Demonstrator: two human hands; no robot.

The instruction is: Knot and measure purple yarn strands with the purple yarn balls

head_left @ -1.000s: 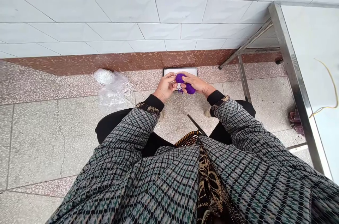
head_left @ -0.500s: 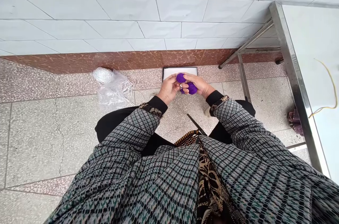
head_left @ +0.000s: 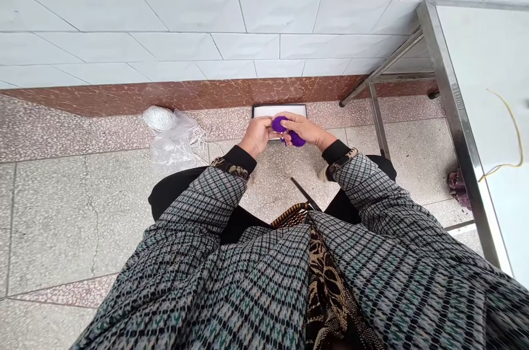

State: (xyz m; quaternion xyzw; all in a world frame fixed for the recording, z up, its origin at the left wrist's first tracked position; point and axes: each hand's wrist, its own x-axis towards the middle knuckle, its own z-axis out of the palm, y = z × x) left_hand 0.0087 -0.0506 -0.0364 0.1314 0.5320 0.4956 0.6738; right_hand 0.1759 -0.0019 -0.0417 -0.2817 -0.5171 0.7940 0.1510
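Note:
In front of me, both hands meet on a purple yarn piece (head_left: 279,124) with two rounded lobes. My left hand (head_left: 258,135) is closed, with its fingertips at the left edge of the upper lobe. From the other side, my right hand (head_left: 305,128) wraps its thumb and fingers over the piece, and the lower purple lobe (head_left: 296,139) shows beneath its fingers. A short purple tuft hangs between the hands. The fingers hide part of the yarn, so I cannot tell whether a small tool is among them.
A white-topped box with a black rim (head_left: 279,109) lies by the wall behind my hands. To the left are a white yarn ball (head_left: 158,118), a clear plastic bag (head_left: 169,146) and loose white cord (head_left: 199,135). A metal-framed table (head_left: 458,99) bearing yellow thread (head_left: 514,118) stands right.
My left hand has turned, its fingers now reaching straighter toward the yarn. The right fingers lie further over the upper purple lobe. The view has shifted slightly.

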